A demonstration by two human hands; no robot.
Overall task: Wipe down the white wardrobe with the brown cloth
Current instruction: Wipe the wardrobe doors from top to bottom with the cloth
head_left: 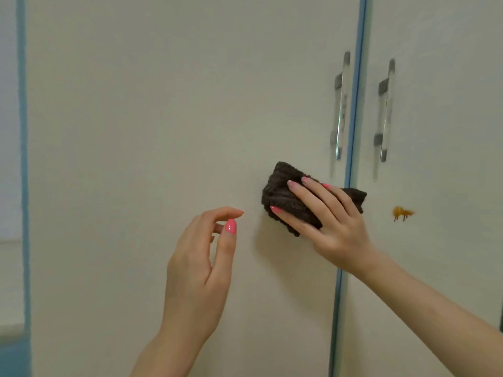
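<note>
Head view: my right hand (330, 219) presses the brown cloth (283, 195) flat on the white wardrobe (163, 118), hiding its middle (handles blurred). Orange stain (402, 212) at three o'clock, past the door edge. My left hand (202, 268) hovers open, empty.

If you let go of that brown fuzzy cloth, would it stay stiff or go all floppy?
Probably floppy: the brown ribbed fabric cloth is bunched and folded under the right hand. It likely weighs little, since flat fingers alone pin it to the white wardrobe door. Its nubby surface probably grips, not slips.
</note>
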